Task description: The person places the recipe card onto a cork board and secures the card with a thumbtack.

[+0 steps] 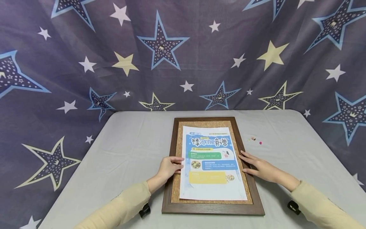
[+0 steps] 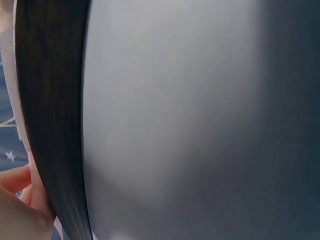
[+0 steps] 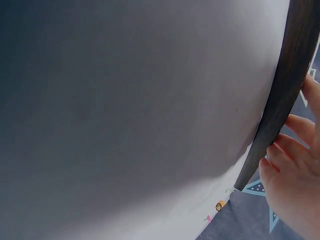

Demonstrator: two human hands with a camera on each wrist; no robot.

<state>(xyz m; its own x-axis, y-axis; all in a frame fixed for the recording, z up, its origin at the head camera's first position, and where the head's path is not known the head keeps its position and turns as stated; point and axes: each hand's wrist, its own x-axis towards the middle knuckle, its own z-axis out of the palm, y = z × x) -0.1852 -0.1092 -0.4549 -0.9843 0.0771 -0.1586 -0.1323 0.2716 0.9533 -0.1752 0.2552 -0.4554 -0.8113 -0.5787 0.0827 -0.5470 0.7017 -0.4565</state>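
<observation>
A printed poster sheet [image 1: 211, 192] with blue, green and yellow panels lies on a cork board [image 1: 177, 194]. The board has a dark brown wooden frame [image 1: 213, 209]. My left hand [image 1: 166, 170] reaches over the frame's left side, fingertips right at the poster's left edge. In the left wrist view, part of the left hand [image 2: 25, 200] shows beside the dark frame [image 2: 52, 110]. On the opposite side, my right hand [image 1: 263, 168] rests with spread fingers on the frame's right side, fingertips near the poster's edge. The right wrist view shows its fingers [image 3: 282, 147] along the frame [image 3: 280, 95].
Several small coloured pieces, one a pink piece [image 1: 260, 143], lie on the grey-covered table [image 1: 134, 143] to the right of the frame. A star-patterned curtain [image 1: 197, 63] hangs behind and at both sides. Black devices show under both sleeves.
</observation>
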